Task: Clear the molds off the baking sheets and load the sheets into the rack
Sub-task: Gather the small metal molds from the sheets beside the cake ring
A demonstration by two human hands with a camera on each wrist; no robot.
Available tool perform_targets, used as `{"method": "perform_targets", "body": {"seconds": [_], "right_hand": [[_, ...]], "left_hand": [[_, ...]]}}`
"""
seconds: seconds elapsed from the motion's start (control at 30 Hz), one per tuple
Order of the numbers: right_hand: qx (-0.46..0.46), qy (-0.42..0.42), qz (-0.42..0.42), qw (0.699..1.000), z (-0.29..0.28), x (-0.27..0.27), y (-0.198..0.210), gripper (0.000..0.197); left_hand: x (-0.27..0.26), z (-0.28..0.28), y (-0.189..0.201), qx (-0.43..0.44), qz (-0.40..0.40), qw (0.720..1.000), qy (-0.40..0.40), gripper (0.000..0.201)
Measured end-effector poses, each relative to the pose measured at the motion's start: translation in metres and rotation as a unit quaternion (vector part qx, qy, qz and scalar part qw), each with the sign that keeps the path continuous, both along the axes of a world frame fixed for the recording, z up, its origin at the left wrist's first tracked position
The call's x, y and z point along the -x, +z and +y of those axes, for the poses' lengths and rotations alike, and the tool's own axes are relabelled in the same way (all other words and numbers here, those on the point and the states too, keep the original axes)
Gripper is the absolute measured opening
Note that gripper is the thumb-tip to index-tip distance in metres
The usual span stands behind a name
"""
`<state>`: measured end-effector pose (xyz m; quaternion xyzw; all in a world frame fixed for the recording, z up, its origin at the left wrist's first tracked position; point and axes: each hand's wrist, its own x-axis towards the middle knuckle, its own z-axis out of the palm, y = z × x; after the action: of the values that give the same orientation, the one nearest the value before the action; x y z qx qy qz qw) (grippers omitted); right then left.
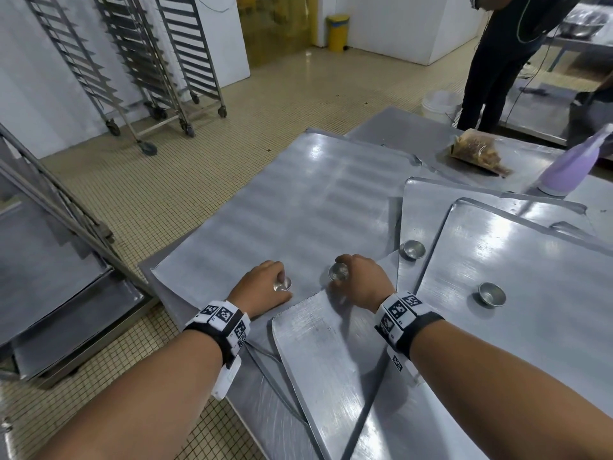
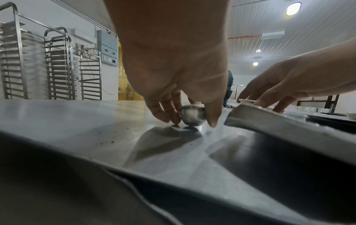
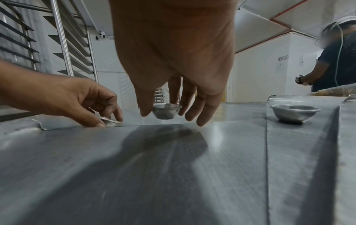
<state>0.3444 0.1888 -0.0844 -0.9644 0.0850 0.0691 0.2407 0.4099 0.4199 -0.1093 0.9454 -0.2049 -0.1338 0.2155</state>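
Note:
Several overlapping baking sheets cover the steel table; the largest sheet [image 1: 282,200] lies in the middle. My left hand [image 1: 280,283] pinches a small round metal mold [image 1: 282,286] [image 2: 192,116] that sits low and tilted on that sheet. To its right, my right hand [image 1: 343,271] grips a second mold [image 1: 338,273] [image 3: 166,111] between thumb and fingers, seemingly just off the surface. A third mold [image 1: 414,250] [image 3: 295,111] stands on a sheet to the right. Another mold [image 1: 491,294] stands on the top right sheet [image 1: 547,293].
A smaller sheet [image 1: 331,366] overlaps the table's near edge under my wrists. Wheeled tray racks [image 1: 132,61] stand at the far left wall, and a nearer rack [image 1: 49,200] holding sheets is at my left. A purple bottle [image 1: 570,167], a food bag [image 1: 477,151] and a standing person [image 1: 504,61] are at the back right.

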Motion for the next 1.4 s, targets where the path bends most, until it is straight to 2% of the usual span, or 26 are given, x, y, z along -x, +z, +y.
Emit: {"method": "perform_targets", "body": {"seconds": [0.13,0.27,0.43,0.6,0.7,0.83,0.93,1.2,1.4], "right_hand": [[-0.001,-0.002,-0.007,1.000,-0.001,0.005,0.001,0.046],[-0.005,-0.011,-0.012,1.000,-0.009,0.018,0.004,0.052],[-0.018,-0.045,-0.022,0.999,-0.026,0.051,0.018,0.055],[-0.034,-0.093,-0.022,0.995,-0.053,0.115,0.035,0.054],[-0.042,-0.136,-0.024,0.989,-0.078,0.173,0.041,0.053],[-0.044,-0.193,-0.021,0.980,-0.113,0.255,0.043,0.054],[-0.043,-0.238,-0.019,0.970,-0.142,0.324,0.043,0.053],[-0.027,-0.318,-0.025,0.947,-0.207,0.519,0.048,0.053],[-0.021,-0.344,-0.021,0.938,-0.235,0.645,0.034,0.053]], "left_hand": [[0.002,-0.002,0.005,0.012,0.008,1.000,0.008,0.039],[0.009,-0.010,0.014,0.034,-0.002,0.999,0.012,0.061],[0.033,-0.043,0.042,0.043,-0.015,0.999,-0.020,0.051],[0.086,-0.092,0.062,0.084,0.002,0.993,-0.079,0.049],[0.128,-0.132,0.070,0.096,0.007,0.987,-0.132,0.046],[0.188,-0.187,0.073,0.084,0.014,0.979,-0.184,0.058],[0.240,-0.230,0.076,0.076,0.010,0.968,-0.238,0.056],[0.402,-0.324,0.073,0.065,0.008,0.933,-0.353,0.050],[0.528,-0.370,0.059,0.078,0.035,0.915,-0.395,0.046]]}}
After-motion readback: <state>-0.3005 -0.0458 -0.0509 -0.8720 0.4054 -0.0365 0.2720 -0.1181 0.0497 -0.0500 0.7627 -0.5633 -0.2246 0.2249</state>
